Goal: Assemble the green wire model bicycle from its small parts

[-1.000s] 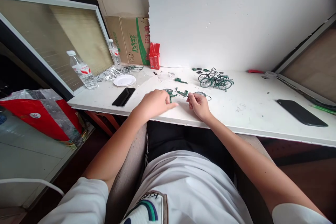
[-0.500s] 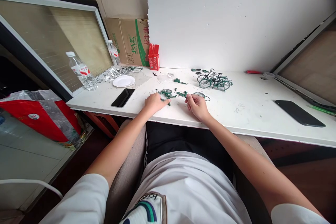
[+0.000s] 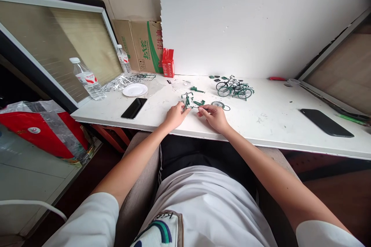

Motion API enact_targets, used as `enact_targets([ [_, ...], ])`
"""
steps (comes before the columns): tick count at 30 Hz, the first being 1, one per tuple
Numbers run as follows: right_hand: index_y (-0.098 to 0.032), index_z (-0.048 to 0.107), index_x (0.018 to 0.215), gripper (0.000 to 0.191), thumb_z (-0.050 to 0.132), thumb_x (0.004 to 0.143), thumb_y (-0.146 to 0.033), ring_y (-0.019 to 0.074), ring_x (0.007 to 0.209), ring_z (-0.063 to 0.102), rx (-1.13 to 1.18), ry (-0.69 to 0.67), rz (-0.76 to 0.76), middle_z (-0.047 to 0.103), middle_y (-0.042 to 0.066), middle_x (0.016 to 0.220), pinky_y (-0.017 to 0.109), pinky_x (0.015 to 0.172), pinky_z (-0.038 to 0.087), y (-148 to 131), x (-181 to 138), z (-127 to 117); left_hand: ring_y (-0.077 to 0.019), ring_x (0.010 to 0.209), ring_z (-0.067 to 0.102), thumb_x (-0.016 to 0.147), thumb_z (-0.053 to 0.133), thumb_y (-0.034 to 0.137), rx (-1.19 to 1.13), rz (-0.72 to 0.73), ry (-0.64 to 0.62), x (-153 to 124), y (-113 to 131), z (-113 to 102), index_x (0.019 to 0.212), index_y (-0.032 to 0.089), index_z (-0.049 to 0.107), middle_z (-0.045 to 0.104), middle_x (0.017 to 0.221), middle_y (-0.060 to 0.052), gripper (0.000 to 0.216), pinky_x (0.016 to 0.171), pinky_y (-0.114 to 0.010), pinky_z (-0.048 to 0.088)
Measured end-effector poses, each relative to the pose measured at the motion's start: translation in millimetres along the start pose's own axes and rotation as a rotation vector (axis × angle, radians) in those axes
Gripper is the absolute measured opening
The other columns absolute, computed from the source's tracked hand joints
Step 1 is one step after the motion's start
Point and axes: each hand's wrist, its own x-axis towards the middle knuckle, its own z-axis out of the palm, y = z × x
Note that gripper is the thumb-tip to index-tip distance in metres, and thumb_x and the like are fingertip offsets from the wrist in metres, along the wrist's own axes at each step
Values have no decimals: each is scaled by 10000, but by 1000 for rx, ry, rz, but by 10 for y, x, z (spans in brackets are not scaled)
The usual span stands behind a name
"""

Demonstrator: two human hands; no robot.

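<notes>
My left hand is closed on a partly built green model bicycle, which stands up with its handlebar at the top. Close by on the right, my right hand is pinched at the bike's lower side. A thin dark piece seems to run from its fingertips to the bike, too small to name. Just beyond the fingers lies a loose green part. A spoked wheel and a thin ring rest past my right hand. Farther back is another green part.
Assembled model bicycles stand at the back right of the white table. A phone, a white plate, water bottles and part frames are on the left. A black phone lies far right.
The model bicycle has been turned from lying over to upright in my left hand. My right hand has moved left, its fingertips now at the bike.
</notes>
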Motion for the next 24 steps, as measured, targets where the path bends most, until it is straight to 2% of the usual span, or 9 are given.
enact_targets([
  [4,-202,809,1046,481,655,970,-651,280,856,793,13,2,-13,827,98,906,355,711,598,-12,-1,5,-150,636,482,954,698,528,-156,75,-115,-2,6,12,870,228,511,513,689,39,363,623,-277,317],
  [7,-199,805,1057,496,668,953,-665,289,855,795,34,1,-7,829,104,910,362,692,602,3,6,8,-142,634,459,949,705,525,-233,84,-151,4,9,27,862,232,485,488,689,46,377,624,-278,326],
  [11,-193,792,1097,485,713,929,-641,296,864,798,70,11,3,829,106,917,370,693,606,65,21,17,-142,641,470,935,721,530,-253,68,-147,7,8,33,859,231,478,505,706,38,393,623,-282,338],
  [20,-202,794,1069,434,710,946,-610,299,888,802,66,0,-27,830,103,930,430,852,629,87,17,18,-140,647,454,910,738,581,-268,65,-139,13,-10,40,841,230,470,490,705,40,446,632,-285,344],
  [24,-203,787,1081,398,694,969,-573,288,892,801,55,-2,-37,830,95,930,417,842,625,77,16,12,-141,653,458,914,733,591,-245,70,-134,9,19,24,829,230,462,497,708,36,460,637,-285,346],
])
